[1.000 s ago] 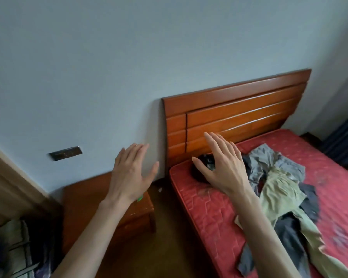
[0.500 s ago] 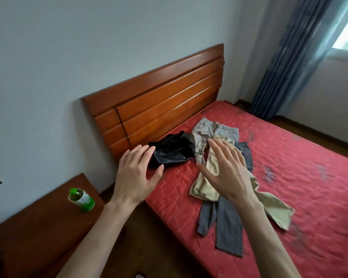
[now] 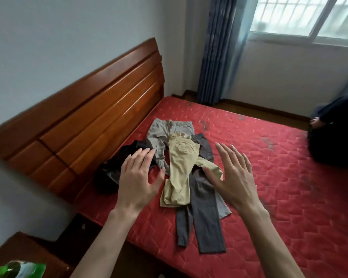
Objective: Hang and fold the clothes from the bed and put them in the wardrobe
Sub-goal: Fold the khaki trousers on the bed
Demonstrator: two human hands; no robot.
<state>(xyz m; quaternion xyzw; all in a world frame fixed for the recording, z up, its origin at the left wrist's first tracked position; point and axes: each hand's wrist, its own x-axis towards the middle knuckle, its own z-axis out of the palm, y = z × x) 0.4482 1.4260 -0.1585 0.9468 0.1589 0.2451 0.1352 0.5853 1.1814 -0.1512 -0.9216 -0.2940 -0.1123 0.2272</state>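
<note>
Head view shows our left hand [image 3: 138,183] and right hand [image 3: 232,177] spread wide, holding nothing, above the clothes [image 3: 181,169] on the bed [image 3: 289,187]. Overlapping trousers may drag together if we lift 1.

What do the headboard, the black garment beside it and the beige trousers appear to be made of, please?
Headboard: wood with a glossy reddish-brown varnish; horizontal slats catch soft highlights.
Black garment: likely a smooth synthetic or coated fabric, as its crumpled folds show a sheen; uncertain.
Beige trousers: matte woven cloth, probably cotton twill, with soft creases and no shine.
</note>
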